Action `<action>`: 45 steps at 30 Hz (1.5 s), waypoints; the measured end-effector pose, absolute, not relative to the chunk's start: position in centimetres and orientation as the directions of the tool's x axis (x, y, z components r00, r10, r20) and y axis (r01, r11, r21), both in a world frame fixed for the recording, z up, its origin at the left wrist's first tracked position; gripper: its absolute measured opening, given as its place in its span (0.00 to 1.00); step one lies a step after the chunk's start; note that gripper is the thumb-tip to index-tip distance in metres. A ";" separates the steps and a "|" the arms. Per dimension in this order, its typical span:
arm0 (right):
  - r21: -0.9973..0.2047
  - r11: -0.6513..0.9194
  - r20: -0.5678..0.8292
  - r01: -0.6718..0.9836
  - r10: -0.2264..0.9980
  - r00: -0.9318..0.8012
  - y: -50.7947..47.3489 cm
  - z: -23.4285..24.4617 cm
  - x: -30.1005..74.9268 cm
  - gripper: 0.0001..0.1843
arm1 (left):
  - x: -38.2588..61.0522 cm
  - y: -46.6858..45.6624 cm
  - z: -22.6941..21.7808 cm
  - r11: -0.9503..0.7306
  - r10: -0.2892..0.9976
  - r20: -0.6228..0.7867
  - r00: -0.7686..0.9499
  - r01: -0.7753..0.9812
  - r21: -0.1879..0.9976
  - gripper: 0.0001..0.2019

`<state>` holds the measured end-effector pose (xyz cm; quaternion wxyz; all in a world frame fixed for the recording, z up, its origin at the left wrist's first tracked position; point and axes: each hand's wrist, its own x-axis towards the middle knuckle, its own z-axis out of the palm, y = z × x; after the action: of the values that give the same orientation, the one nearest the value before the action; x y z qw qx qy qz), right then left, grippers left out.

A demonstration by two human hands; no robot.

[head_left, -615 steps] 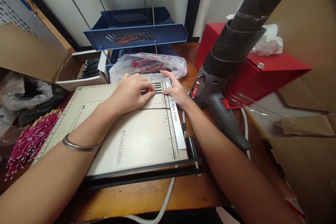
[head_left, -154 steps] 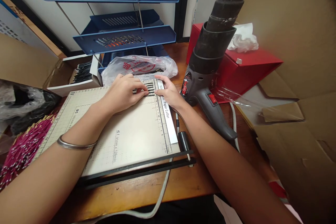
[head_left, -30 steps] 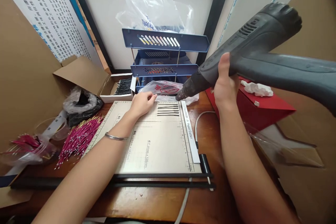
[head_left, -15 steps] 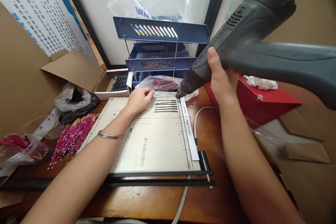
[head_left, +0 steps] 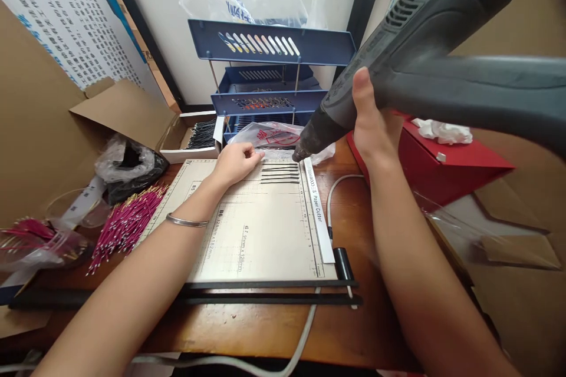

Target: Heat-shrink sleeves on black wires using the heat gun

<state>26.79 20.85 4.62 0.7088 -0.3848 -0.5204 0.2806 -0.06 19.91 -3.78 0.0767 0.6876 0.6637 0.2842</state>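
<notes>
Over the paper cutter (head_left: 265, 235) on the tabletop (head_left: 265, 330), right hand (head_left: 371, 123) is wrapped tight round the heat gun (head_left: 420, 29), nozzle tilted down near the row of black tubes (head_left: 279, 174) (parallel, board's far end). Left hand (head_left: 234, 164), loosely curled and gripping nothing, rests just beside their left ends.

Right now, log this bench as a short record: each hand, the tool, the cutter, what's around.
Left hand: rests on the paper cutter board, fingertips by the black strips' left ends
Right hand: grips the heat gun, nozzle angled down at the strips' right ends
Strips: several, parallel, at the board's far end
Left of board: magenta wires
Right of board: red box
Behind: blue tray rack, plastic bag
</notes>
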 end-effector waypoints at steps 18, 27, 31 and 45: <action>-0.822 0.569 0.537 -0.017 0.786 0.305 20.5 4.9 26.7 0.32 | 0.2 20.1 -3.6 -0.240 0.958 0.266 0.111 0.819 0.522 0.07; -0.789 0.614 0.580 0.013 0.738 0.345 20.7 4.8 26.5 0.33 | 0.3 19.9 -3.4 -0.176 0.966 0.255 0.042 0.829 0.530 0.07; -0.803 0.594 0.577 0.048 0.755 0.311 20.4 4.9 26.5 0.32 | 0.3 19.8 -3.2 -0.118 0.962 0.270 -0.042 0.826 0.551 0.10; -0.825 0.551 0.562 0.121 0.783 0.266 20.3 5.5 27.5 0.32 | 0.6 18.8 -3.7 -0.296 0.889 0.448 0.091 0.862 0.412 0.28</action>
<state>27.53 20.26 5.51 0.6836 -0.4069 -0.5554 0.2423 0.60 18.80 -3.74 0.0214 0.7383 0.5929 0.3208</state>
